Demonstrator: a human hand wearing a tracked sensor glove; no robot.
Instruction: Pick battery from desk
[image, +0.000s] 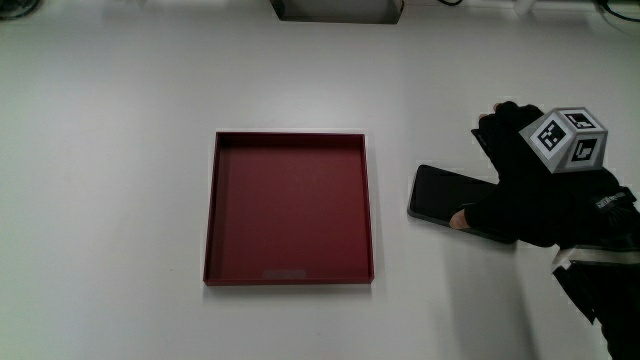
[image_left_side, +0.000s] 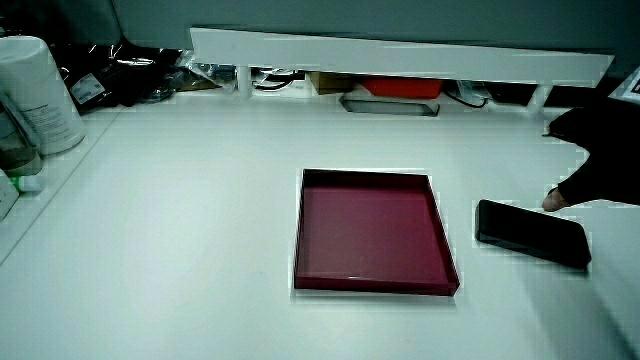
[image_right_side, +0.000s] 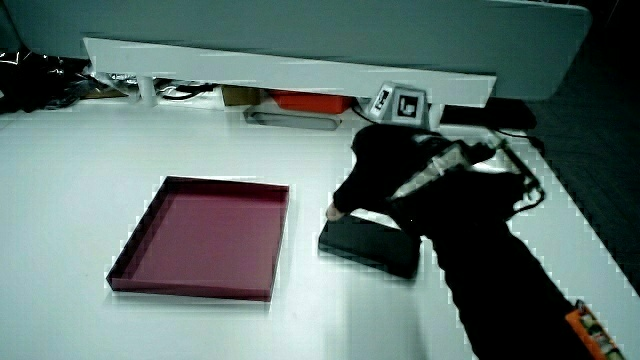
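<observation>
The battery (image: 445, 197) lay flat on the table just beside the tray (image: 289, 209), and the hand (image: 535, 180) rested on it, fingers spread, not yet gripping, so closing and lifting seemed next.

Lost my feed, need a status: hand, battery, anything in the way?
Hand down on the battery, thumb at its edge, grip not confirmed. Battery flat on the table beside the red tray. Tray empty. Nothing blocking.
</observation>
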